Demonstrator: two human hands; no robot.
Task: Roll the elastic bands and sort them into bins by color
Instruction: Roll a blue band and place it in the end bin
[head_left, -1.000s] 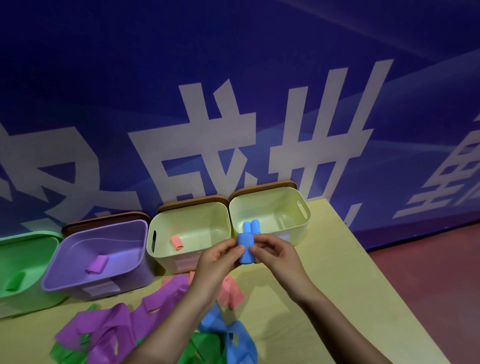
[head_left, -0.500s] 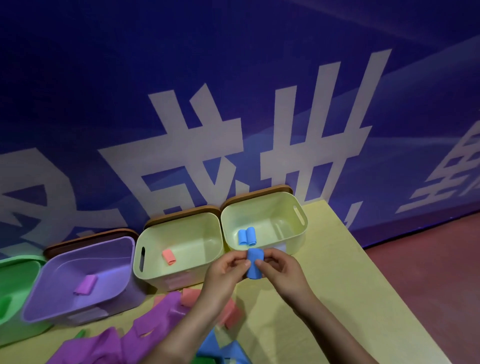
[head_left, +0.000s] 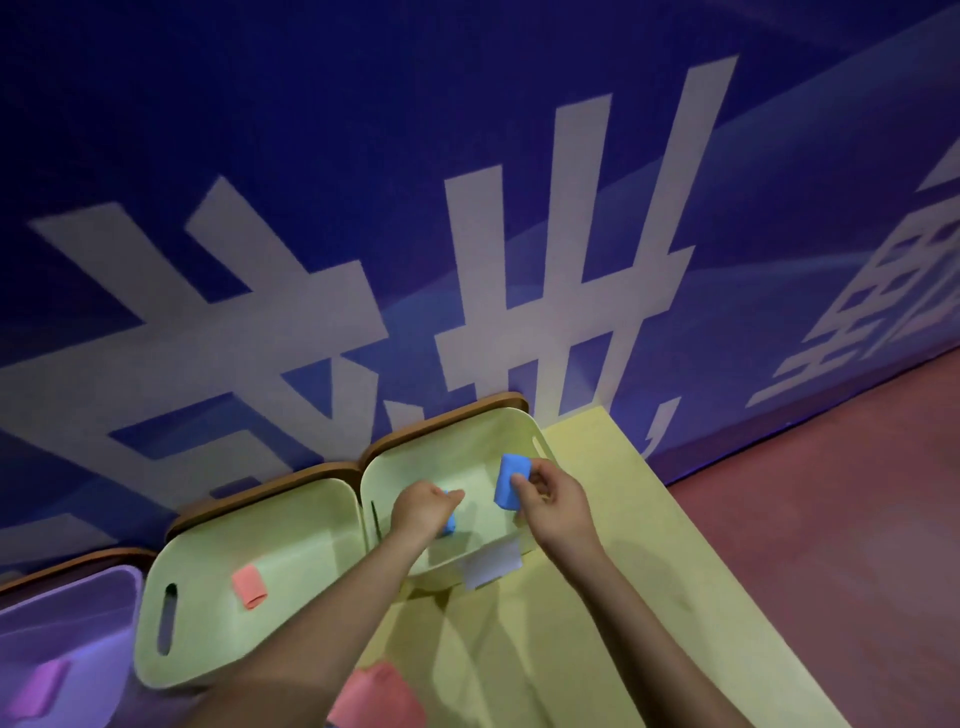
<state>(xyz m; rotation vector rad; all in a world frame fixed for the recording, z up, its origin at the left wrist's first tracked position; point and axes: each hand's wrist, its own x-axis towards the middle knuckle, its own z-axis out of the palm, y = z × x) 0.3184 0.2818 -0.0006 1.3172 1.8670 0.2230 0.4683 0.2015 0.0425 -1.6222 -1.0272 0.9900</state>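
A: Head view: where is the blue roll (head_left: 510, 481) held?

B: Pinched in the right hand (head_left: 550, 503) over the rightmost bin (head_left: 540, 441); left hand (head_left: 423, 510) loosely curled, holding nothing visible.

A: Progress?

B: Another blue roll (head_left: 450, 521) is binned; left of that bin, a pink roll (head_left: 248, 586) and a purple roll (head_left: 36, 688) are sorted; a loose pink band (head_left: 376, 696) remains on the bench (head_left: 597, 623).

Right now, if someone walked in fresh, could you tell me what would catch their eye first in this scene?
Probably the bright blue rolled band, which the right hand pinches above the rightmost pale green bin. The left hand reaches into that bin beside another blue roll. In the next pale green bin to the left lies a single pink roll, and huge white characters fill the blue wall behind.
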